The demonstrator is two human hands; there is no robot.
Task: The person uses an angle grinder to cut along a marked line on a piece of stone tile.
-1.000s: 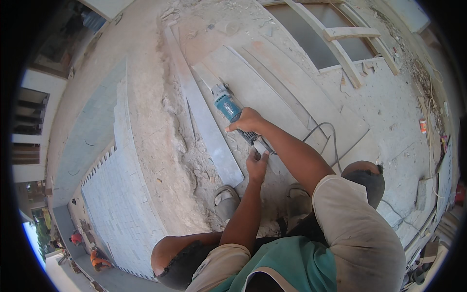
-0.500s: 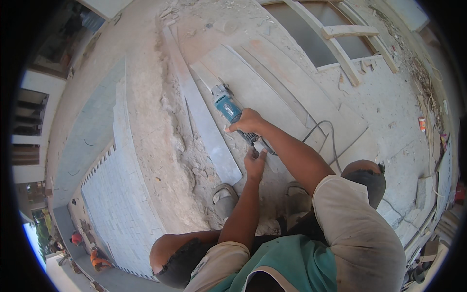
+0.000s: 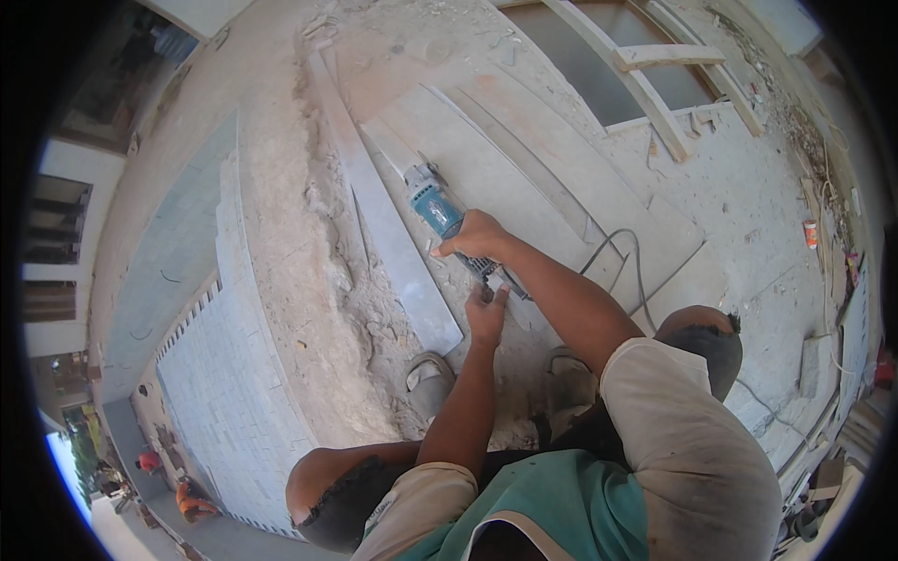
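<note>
On the dusty concrete ground, a teal and grey angle grinder rests against a long grey stone slab, its disc end hard to make out in the dust. The right hand is clenched around the grinder's body. The left hand touches the rear of the tool near its black cable; whether its fingers close there cannot be told. Two dusty sandalled feet are partly hidden behind the forearms, and the knees are cut by the fisheye rim.
</note>
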